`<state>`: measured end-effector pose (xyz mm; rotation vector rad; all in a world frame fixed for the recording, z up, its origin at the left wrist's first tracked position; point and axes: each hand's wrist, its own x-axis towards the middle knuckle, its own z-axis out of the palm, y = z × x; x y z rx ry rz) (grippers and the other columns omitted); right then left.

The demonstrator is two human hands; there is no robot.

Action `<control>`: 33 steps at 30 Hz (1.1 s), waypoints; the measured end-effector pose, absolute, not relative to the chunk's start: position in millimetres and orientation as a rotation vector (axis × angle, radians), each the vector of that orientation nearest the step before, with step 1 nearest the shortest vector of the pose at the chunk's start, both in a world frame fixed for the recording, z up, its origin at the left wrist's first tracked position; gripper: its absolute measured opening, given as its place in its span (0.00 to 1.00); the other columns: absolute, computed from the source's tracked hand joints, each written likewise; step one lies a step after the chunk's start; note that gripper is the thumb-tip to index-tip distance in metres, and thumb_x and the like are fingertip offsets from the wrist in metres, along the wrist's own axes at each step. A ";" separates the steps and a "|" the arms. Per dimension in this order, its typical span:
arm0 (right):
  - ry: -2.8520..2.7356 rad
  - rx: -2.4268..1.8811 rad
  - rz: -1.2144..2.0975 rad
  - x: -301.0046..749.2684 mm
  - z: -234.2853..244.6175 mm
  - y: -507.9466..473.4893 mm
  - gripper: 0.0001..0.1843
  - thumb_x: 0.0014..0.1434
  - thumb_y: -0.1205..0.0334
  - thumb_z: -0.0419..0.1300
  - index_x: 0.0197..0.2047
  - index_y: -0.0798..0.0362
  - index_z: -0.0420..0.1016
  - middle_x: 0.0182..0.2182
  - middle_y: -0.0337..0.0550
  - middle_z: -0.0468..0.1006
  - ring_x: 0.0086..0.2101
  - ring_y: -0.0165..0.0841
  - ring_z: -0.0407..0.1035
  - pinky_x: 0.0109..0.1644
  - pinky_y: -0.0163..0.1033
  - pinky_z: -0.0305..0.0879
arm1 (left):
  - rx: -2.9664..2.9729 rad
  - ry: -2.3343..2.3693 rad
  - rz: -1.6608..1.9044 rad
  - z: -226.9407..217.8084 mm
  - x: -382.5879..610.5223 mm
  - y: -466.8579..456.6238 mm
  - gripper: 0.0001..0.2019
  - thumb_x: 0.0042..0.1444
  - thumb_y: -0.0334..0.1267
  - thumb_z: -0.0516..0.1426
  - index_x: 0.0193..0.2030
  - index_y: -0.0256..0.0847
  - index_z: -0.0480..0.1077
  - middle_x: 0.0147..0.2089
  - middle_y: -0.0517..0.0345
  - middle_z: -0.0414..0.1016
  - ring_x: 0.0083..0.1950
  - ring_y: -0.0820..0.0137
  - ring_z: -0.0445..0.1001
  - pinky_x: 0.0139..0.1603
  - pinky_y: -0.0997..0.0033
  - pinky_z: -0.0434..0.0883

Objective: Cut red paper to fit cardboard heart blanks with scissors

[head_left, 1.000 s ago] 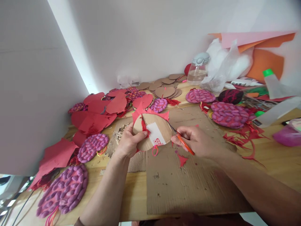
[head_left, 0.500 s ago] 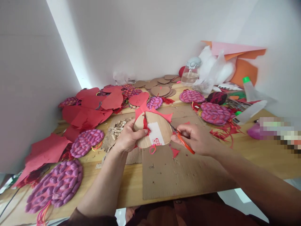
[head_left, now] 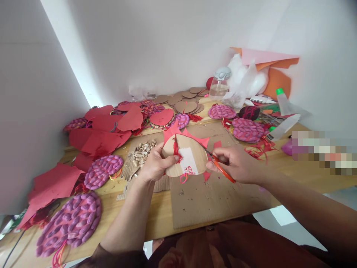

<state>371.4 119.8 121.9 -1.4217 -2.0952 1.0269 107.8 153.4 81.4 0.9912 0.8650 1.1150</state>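
- While the left hand (head_left: 153,162) steadies the cardboard cutout (head_left: 195,144), its thumb presses the front face beside the red tassel (head_left: 176,146) and its other fingers grip the left edge from behind.
- Red sheet (head_left: 205,142): projects in points past the cutout's upper edge.
- Right hand (head_left: 233,162): fingers wrapped around the orange-handled scissors (head_left: 224,172), blades at the cutout's right edge; blade gap cannot be told.
- Cutout position: raised above the corrugated cardboard sheet (head_left: 223,203), which reaches the near edge of the tabletop (head_left: 159,217).
- Change over one second: both grips are unchanged; the viewpoint has shifted. The red scrap (head_left: 206,176), previously clear of the cutout, now shows right at its lower right edge. More peanut shells (head_left: 143,149) are visible left of the cutout.
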 end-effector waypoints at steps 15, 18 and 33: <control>-2.148 -1.420 1.041 376.2 134.7 115.1 0.25 0.59 0.44 0.64 0.25 0.50 0.57 0.18 0.29 0.56 0.21 0.25 0.49 0.24 0.34 0.43 | 1.036 0.831 1.070 83.1 107.9 149.9 0.24 0.38 0.33 0.73 0.45 0.40 0.77 0.35 0.58 0.81 0.29 0.68 0.77 0.32 0.69 0.77; -2.133 -1.456 1.093 375.3 137.2 114.3 0.25 0.58 0.44 0.64 0.24 0.50 0.57 0.18 0.29 0.58 0.21 0.25 0.50 0.24 0.33 0.45 | 1.029 0.818 1.035 84.0 108.9 148.7 0.25 0.37 0.33 0.73 0.46 0.40 0.77 0.35 0.57 0.81 0.29 0.69 0.77 0.32 0.69 0.77; -2.194 -1.426 1.057 378.2 138.3 115.6 0.26 0.58 0.44 0.64 0.23 0.50 0.55 0.17 0.29 0.55 0.21 0.25 0.48 0.24 0.34 0.44 | 1.055 0.806 0.998 82.8 112.4 147.7 0.23 0.38 0.31 0.73 0.44 0.40 0.78 0.35 0.57 0.81 0.30 0.69 0.78 0.33 0.69 0.77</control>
